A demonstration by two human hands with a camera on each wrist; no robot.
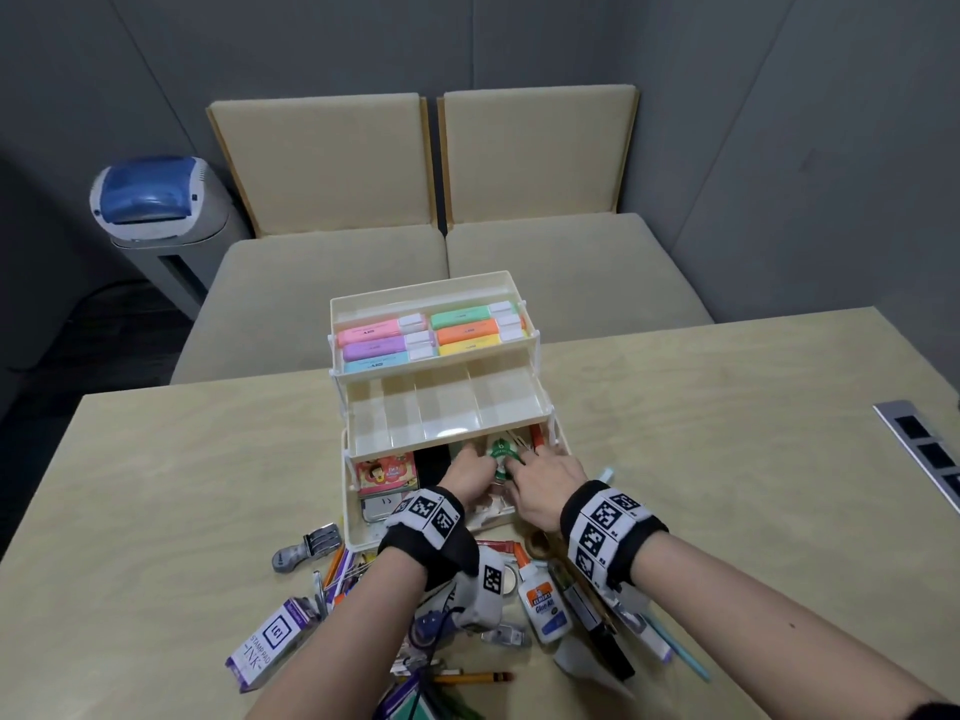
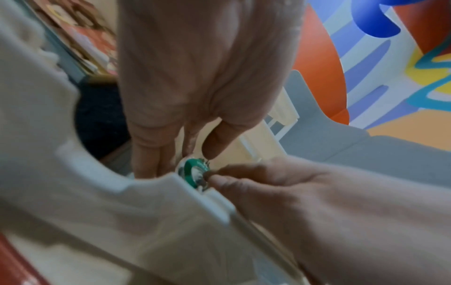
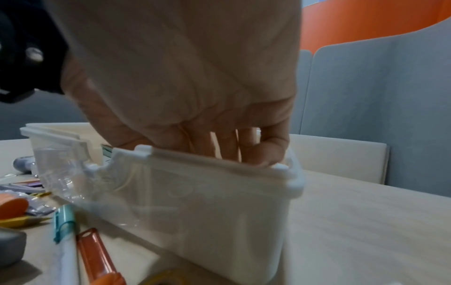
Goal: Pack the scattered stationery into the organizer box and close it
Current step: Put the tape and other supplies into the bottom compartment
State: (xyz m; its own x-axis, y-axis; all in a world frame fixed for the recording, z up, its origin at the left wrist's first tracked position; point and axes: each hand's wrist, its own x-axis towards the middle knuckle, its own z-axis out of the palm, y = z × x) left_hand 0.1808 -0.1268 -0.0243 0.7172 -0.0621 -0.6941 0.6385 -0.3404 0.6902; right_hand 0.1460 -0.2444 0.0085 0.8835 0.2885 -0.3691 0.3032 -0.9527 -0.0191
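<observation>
Close to me, pens, a glue bottle and a stamp pad box lie mixed up on my table. Past them, my left hand and my right hand are close together down in the bottom part of my organizer box. Both pinch a small green and white roll. Behind it, the top tray holds bright highlighters.
</observation>
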